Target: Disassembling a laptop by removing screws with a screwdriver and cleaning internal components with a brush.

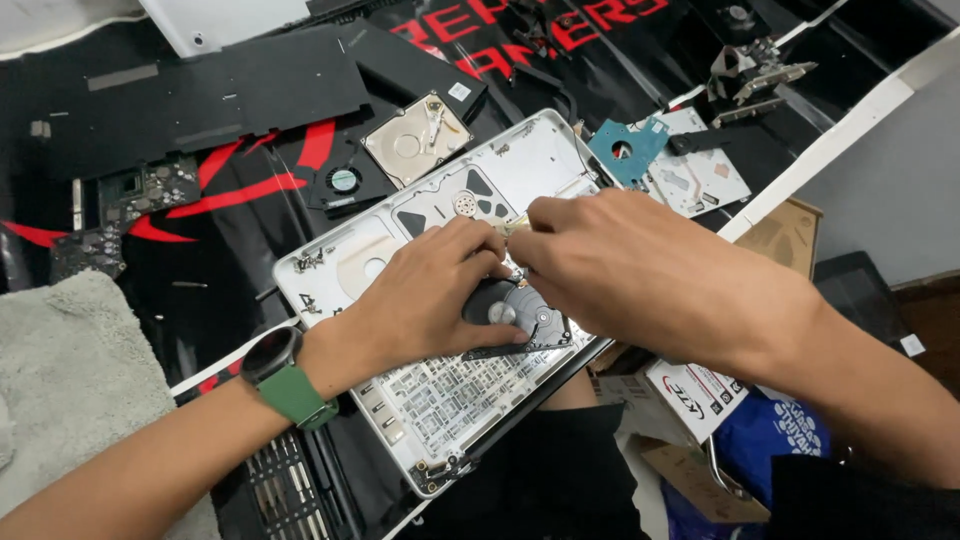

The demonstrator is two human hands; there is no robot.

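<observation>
My left hand [425,295] pins black cooling fan [515,315] inside silver laptop shell [440,400], bench centre. My right hand [625,265] pinches small flat cable end [513,227] at fan's 12 o'clock. Fan looks light, rigid, plastic; cable thin, fragile, so grip fan by frame edge. Bare hard drive [415,138] lies at shell's 11 o'clock.

Both hands crowd the laptop shell [520,165]; an opened hard drive [415,140] and small fan [343,180] flank its far edge.

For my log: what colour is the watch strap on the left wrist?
Green, with a black watch face; the strap shows clearly in the head view.
</observation>
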